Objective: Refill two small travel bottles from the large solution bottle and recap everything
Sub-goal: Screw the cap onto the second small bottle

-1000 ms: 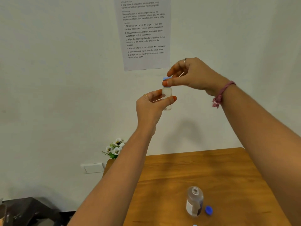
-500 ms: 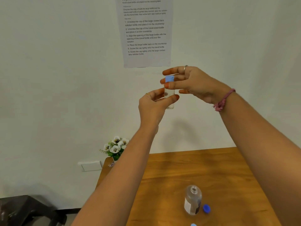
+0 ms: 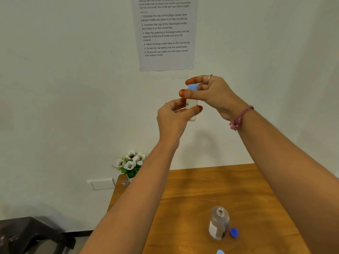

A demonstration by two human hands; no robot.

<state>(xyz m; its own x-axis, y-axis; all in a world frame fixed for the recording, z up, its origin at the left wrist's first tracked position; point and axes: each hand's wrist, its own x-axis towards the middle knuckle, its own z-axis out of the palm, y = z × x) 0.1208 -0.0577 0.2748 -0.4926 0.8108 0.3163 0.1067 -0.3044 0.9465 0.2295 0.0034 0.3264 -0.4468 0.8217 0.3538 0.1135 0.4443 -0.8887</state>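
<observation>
Head view: both arms are raised in front of a pale wall, well above the wooden table (image 3: 211, 189).
Travel bottle (image 3: 192, 104): held in the air between the two hands, the left one low on its body and the right one at its top.
Left hand (image 3: 173, 119): thumb and fingers pinch the lower body of the travel bottle from the sides; a thin ring shows on one finger.
Right hand (image 3: 211, 94): thumb and fingers close around the light blue cap (image 3: 193, 87) at the bottle's top; a ring on one finger, a pink braided band at the wrist.
Axis: the travel bottle's long axis runs upright, cap end up, base down.
Material: the travel bottle is a small translucent, frosted plastic cylinder; its cap is matte and blocky.
Large solution bottle (image 3: 218, 223): well below the hands on the table, upright, mouth open and pointing up; clear plastic with rounded shoulders and a label.
Dark blue cap (image 3: 234, 232): round, lying on the table just beside the large solution bottle, on the right-hand side.
Light blue object (image 3: 220, 252): at the bottom edge of the view, cut off, kind unclear.
</observation>
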